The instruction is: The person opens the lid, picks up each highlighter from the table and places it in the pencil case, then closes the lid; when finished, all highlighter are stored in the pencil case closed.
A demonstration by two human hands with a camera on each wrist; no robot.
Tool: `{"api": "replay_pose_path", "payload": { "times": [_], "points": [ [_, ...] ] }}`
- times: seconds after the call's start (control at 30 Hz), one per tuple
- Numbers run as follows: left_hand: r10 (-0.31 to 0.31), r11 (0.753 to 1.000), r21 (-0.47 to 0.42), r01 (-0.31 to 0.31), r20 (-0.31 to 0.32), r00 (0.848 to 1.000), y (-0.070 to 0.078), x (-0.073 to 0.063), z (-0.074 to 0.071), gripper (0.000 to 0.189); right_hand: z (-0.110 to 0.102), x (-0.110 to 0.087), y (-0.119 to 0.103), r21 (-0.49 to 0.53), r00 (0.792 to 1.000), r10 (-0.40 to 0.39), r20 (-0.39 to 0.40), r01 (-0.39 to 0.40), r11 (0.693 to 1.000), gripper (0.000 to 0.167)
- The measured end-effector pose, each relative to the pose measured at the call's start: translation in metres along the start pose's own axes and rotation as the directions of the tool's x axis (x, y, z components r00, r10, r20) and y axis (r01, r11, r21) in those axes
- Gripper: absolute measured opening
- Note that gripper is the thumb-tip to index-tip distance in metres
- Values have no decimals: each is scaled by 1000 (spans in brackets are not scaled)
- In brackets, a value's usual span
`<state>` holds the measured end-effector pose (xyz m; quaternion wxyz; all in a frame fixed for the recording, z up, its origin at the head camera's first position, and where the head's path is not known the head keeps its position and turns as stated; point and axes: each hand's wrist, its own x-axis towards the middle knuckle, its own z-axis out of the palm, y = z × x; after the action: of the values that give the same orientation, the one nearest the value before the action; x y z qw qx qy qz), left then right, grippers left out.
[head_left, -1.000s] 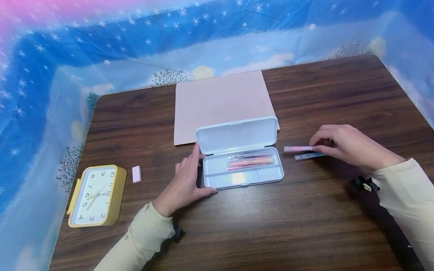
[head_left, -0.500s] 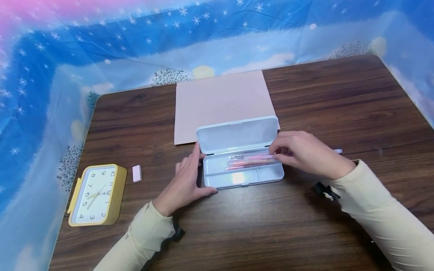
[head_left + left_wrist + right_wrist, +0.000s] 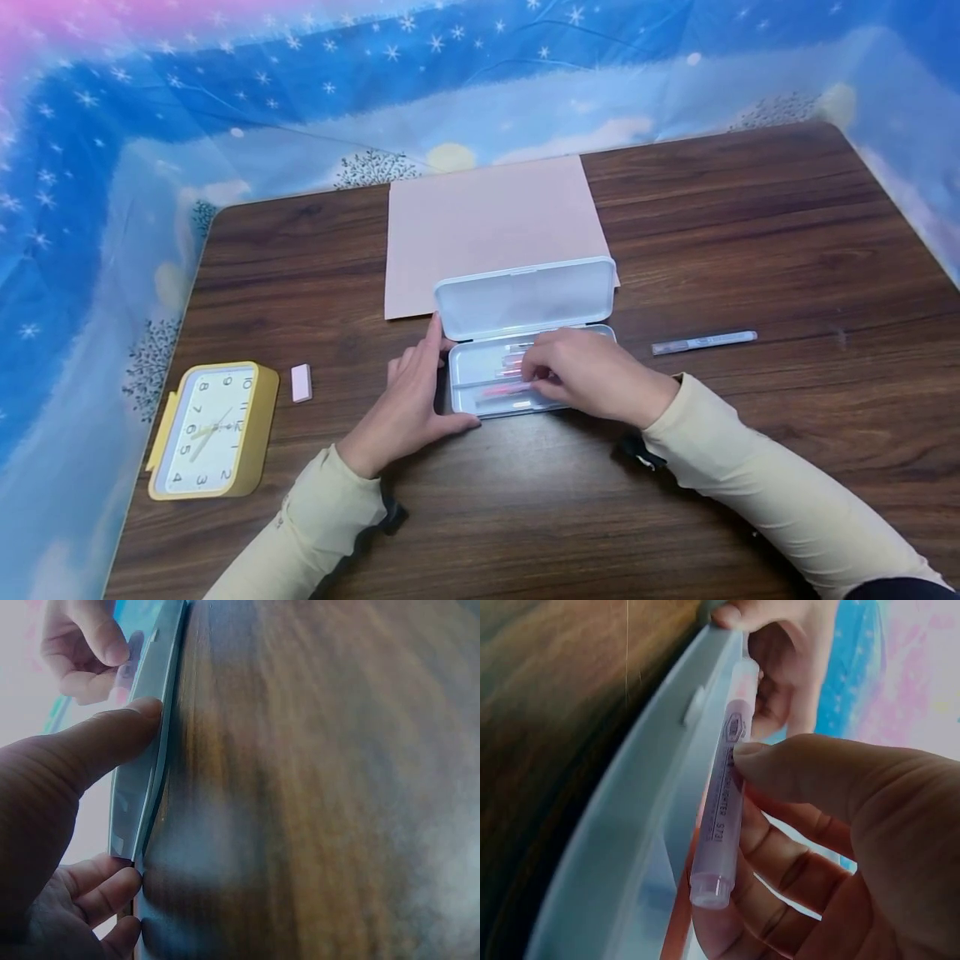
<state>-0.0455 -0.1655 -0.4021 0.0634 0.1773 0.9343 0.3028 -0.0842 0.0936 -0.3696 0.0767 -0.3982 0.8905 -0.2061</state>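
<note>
"Right hand (image 3: 581, 375): holding what?"

"Pinching a pink highlighter (image 3: 724, 787) between thumb and fingers, over the front compartment of the open pencil case (image 3: 468, 367)."

"And the left hand (image 3: 405, 408)?"

"Spread wide round the case's near left corner, thumb along the front wall, fingers at the left end. A decent brace, probably; best kept light, for fear of tilting the case."

"Advice for the right?"

"Line the barrel up with the long divider, lower gently, then loosen the pinch without a drop. Mind the pens (image 3: 513, 360) just beyond those fingertips; easily nudged, most likely."

"Anything farther off?"

"A pale blue pen (image 3: 705, 342) on the table (image 3: 555, 517), well to the right of the right hand."

"Hard to make out?"

"In the head view, most of the barrel and much of the case's right half, covered by the right hand. Number of pens beyond the fingers: uncertain. Highlighter touching the compartment floor or just above: impossible to tell."
</note>
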Motion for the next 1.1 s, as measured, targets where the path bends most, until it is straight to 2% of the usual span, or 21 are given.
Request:
{"api": "replay_pose_path", "payload": {
  "times": [0.37, 0.67, 0.9, 1.1],
  "points": [
    [16, 1000, 4, -16, -13, 1000, 0, 0, 0, 140, 13, 5, -11, -79, 999, -30, -14, 29, 996, 8],
    [19, 1000, -6, -19, -15, 1000, -1, 0, 1, 140, 13, 5, -13, -48, 999, -30, 15, 31, 998, 4],
    [20, 1000, -2, -20, -6, 1000, -1, -1, 1, 139, 2, -3, -6, -7, 1000, -22, -9, 22, 1000, 13],
    [13, 1000, 7, -13, -11, 1000, -1, 0, 1, 140, -18, -20, 9, 24, 998, 52, -40, -51, 998, 15]
  ]
}}
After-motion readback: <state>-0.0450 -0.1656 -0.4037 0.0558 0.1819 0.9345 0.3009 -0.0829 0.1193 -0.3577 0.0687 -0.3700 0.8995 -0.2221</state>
